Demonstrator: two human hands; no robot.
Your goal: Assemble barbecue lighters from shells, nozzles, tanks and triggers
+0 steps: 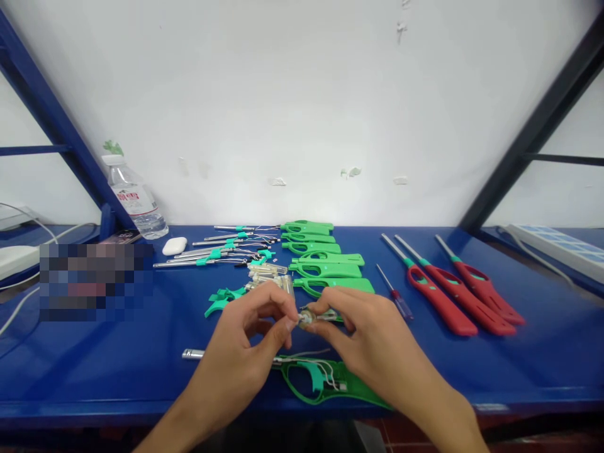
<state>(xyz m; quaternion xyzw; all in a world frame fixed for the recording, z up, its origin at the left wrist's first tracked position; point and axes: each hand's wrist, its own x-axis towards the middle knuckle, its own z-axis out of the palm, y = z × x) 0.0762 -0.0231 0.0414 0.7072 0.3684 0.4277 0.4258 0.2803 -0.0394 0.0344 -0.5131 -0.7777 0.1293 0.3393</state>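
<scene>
Near the middle of the blue table, my right hand (372,333) pinches a small clear fuel tank (307,316) by its end. My left hand (250,340) has thumb and index finger pressed together at the tank's tip; what they pinch is too small to make out. Below both hands lies an open green lighter half (363,387) with a teal trigger (315,376), white wires and a metal tube (192,354) sticking out to the left. Behind my hands are several clear tanks (268,269) and loose teal triggers (219,303).
Green lighter shells (330,269) are lined up at the back, with metal tubes (189,263) left of them. A screwdriver (400,303) and red lighters (443,302) lie right. A water bottle (136,200) and white case (175,246) stand back left.
</scene>
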